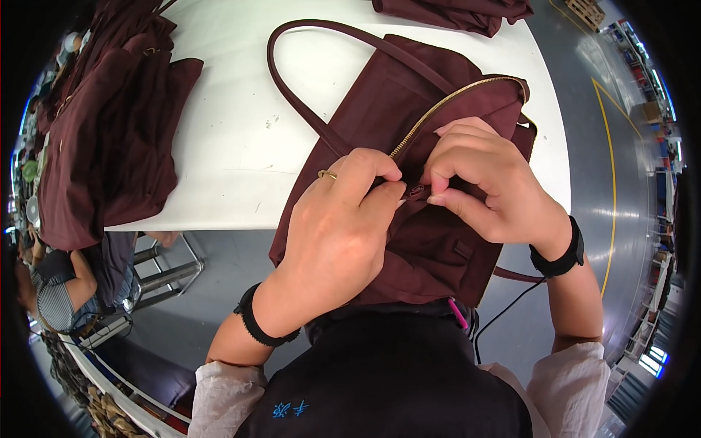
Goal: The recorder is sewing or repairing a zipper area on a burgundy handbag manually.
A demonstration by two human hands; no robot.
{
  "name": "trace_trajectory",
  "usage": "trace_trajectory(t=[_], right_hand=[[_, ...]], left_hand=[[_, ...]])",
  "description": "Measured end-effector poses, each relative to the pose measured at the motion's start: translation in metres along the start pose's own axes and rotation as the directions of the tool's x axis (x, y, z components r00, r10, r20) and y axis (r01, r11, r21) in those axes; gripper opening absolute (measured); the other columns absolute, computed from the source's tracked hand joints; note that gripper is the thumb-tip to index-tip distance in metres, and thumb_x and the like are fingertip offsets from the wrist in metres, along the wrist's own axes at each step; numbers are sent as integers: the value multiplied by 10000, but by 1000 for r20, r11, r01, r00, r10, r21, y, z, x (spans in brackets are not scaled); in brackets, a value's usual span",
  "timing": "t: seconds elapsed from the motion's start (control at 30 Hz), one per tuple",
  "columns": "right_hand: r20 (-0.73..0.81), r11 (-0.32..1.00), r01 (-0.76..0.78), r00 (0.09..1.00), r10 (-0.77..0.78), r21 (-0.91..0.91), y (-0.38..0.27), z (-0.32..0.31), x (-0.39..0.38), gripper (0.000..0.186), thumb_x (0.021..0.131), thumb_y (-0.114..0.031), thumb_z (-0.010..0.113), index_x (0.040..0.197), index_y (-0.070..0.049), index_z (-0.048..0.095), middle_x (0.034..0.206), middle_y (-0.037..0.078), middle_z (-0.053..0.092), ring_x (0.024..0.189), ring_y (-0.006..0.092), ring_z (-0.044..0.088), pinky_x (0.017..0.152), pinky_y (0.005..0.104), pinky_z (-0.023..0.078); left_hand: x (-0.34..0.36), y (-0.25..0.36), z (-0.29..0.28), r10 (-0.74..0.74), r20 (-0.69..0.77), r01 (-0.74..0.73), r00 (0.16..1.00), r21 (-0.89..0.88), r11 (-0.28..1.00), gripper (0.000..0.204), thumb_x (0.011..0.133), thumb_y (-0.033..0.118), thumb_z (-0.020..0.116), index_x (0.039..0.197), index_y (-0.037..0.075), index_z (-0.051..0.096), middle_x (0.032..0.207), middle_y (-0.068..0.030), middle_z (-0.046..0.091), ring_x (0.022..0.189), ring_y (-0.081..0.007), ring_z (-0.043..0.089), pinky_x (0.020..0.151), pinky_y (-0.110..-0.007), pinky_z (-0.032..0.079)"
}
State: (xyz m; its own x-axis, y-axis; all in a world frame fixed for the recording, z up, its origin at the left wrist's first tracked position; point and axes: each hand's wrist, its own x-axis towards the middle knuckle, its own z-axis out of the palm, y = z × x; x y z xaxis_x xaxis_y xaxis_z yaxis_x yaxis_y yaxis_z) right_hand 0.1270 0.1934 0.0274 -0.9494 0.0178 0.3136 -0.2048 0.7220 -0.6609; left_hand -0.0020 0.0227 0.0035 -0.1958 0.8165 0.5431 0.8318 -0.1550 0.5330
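Note:
A dark maroon handbag (350,109) lies over the table's near edge, its opening spread toward me. Along the opening curves a gold-toothed zipper (431,117), unzipped. My left hand (339,223) is closed, thumb and forefinger pinching the bag's cloth at the opening. Just to its right, my right hand (485,179) is curled, its thumb and forefinger closed on the same strip of cloth. Between the fingertips shows a small dark oval piece (416,192), too small to name. The bag's long strap handle (299,109) loops out to the left.
More maroon bags (117,139) hang off the white table (226,146) at left, and another maroon piece (453,11) lies at the far edge. A person (66,288) sits at left beside a metal-framed stool (171,270). A black cord (504,314) hangs at my right.

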Motion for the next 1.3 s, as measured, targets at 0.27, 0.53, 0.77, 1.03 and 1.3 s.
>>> trace_trajectory(t=[0.27, 0.53, 0.77, 1.03, 1.3], right_hand=[[-129, 995, -97, 987, 96, -6, -10, 4, -8, 148, 706, -24, 702, 807, -50, 598, 806, 57, 623, 764, 250, 586, 742, 347, 427], [-169, 959, -247, 948, 269, 141, -15, 10, 4, 64, 723, -56, 687, 779, -31, 668, 755, 77, 645, 734, 257, 611, 697, 340, 443], [-134, 935, -309, 933, 333, 171, -22, 10, -4, 29, 682, -61, 682, 688, -44, 659, 703, 71, 647, 674, 262, 627, 640, 347, 467], [-18, 868, 176, 978, -208, -464, -44, 5, 8, 179, 649, -89, 720, 790, -43, 621, 806, 39, 585, 790, 223, 564, 773, 365, 450], [-20, 802, 264, 946, -325, -535, -30, 16, 9, 182, 664, -70, 705, 811, -30, 606, 831, 56, 578, 816, 223, 561, 829, 393, 473]], left_hand=[[1, 3, -4, -56, 40, 56, 998, -16, 998, 177, 719, -93, 650, 892, -53, 655, 948, -124, 557, 710, -229, 585, 592, -307, 470], [10, 3, -9, -24, 18, 23, 1000, 65, 998, 212, 690, -70, 660, 897, -26, 667, 962, -123, 582, 763, -268, 609, 619, -334, 497], [-2, 10, -7, 11, 111, -21, 994, 95, 995, 199, 711, 19, 634, 907, 10, 668, 992, -87, 572, 883, -250, 583, 734, -352, 444], [-6, 10, -12, -1, 65, -4, 998, 88, 996, 184, 740, 16, 626, 918, 22, 673, 1051, -61, 558, 1011, -222, 530, 827, -344, 377], [-9, 3, -7, -47, -4, 47, 999, 82, 996, 133, 749, 29, 633, 875, 19, 672, 1049, -57, 557, 1013, -224, 515, 826, -343, 374]])
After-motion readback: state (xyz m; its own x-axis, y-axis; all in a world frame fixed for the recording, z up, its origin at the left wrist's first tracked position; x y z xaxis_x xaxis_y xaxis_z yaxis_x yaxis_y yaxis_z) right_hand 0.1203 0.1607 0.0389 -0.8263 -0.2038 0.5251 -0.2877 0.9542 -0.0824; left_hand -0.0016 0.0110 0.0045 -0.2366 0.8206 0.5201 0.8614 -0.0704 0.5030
